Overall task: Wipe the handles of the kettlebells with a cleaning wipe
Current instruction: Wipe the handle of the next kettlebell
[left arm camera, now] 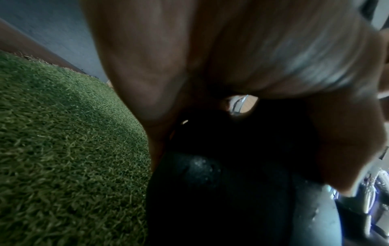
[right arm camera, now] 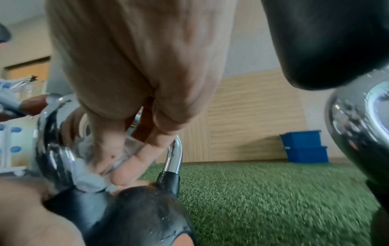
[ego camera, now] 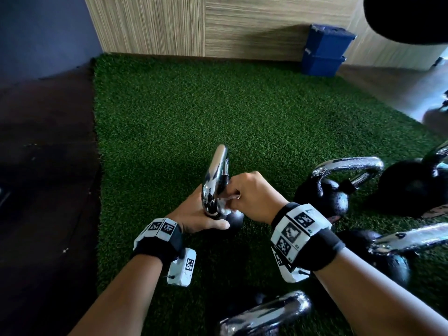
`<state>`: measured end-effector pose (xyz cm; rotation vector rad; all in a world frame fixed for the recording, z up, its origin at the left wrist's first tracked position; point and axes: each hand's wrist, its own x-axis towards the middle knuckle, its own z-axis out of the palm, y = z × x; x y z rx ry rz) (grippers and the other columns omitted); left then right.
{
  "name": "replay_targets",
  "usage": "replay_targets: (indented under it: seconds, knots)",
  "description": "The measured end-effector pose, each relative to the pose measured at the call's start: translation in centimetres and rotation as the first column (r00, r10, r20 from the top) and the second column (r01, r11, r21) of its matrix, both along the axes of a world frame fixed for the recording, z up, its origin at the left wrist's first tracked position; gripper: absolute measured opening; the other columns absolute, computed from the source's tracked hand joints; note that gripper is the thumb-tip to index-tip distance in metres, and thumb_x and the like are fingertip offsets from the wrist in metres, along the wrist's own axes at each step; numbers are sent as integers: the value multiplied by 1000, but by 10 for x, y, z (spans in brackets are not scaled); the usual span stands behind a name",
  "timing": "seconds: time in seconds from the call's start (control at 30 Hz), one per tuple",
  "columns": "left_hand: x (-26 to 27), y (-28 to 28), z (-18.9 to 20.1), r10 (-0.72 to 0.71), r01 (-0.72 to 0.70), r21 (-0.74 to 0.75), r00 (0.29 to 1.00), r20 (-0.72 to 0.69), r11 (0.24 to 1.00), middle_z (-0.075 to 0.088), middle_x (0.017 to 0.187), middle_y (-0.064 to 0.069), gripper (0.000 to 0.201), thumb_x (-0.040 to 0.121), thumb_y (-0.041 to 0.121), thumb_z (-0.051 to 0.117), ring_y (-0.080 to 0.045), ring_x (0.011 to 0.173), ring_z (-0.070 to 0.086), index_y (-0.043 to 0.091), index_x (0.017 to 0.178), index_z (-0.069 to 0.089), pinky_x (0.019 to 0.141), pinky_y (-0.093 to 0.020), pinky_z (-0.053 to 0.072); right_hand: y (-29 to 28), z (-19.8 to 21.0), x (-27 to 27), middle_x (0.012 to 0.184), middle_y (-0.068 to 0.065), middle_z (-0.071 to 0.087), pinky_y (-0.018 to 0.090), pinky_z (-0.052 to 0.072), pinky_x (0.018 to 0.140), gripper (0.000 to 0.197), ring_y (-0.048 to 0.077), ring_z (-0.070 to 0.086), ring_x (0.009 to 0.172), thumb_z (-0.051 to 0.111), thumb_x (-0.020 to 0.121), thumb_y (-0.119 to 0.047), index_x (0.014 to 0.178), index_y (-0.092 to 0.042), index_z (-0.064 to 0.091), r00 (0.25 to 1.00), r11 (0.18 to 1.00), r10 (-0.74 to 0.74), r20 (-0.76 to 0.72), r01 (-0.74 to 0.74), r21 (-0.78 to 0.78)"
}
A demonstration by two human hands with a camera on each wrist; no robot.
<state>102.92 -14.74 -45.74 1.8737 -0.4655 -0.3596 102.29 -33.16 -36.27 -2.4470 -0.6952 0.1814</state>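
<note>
A small black kettlebell (ego camera: 234, 220) with a chrome handle (ego camera: 215, 175) stands on the green turf in front of me. My left hand (ego camera: 201, 214) wraps round the near base of the handle and the top of the ball (left arm camera: 231, 191), steadying it. My right hand (ego camera: 244, 195) pinches a crumpled white wipe (ego camera: 229, 198) against the inside of the near handle leg. In the right wrist view the wipe (right arm camera: 88, 176) is bunched where the chrome handle (right arm camera: 52, 149) meets the black ball (right arm camera: 130, 216), under my fingertips (right arm camera: 126, 168).
Several more black kettlebells with chrome handles lie at the right (ego camera: 339, 185) and near my right forearm (ego camera: 269, 314). Two stacked blue bins (ego camera: 324, 52) stand by the wooden wall at the back. Dark flooring (ego camera: 48, 166) borders the turf (ego camera: 194, 105) on the left.
</note>
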Motion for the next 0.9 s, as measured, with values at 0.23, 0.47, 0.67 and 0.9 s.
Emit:
replay_targets:
  seconds: [0.23,0.47,0.67,0.9]
  knots:
    - [-9,-4,10,-40,21,165,993,109,986,51,144,4,103,51,45,90,-12,137,48,42,140,39,117,-41,41,-8,-8,1,96,4,74,12,52,69,16,9,67,78,74,81,4,96,-1,73,985,996,67,-158,-56,68]
    - [-22,-6,18,-69,15,223,969,237,975,35,150,7,107,52,45,88,-24,144,37,59,133,19,121,-47,33,-10,-18,0,82,-11,70,21,51,66,26,0,65,71,69,80,8,87,-16,74,953,990,96,-289,-60,129]
    - [-24,-7,24,-65,31,229,988,142,973,37,156,-5,103,47,54,81,-21,147,35,58,130,19,121,-49,33,-15,-14,-5,104,23,72,43,56,85,28,29,68,88,63,77,20,97,3,75,875,941,166,-454,-3,338]
    - [-23,-7,16,-27,3,166,990,141,986,41,151,-5,108,48,47,87,-23,144,39,75,126,18,118,-52,37,-15,-26,-3,89,22,69,34,59,81,19,26,69,77,58,84,22,101,17,64,698,787,256,-669,252,563]
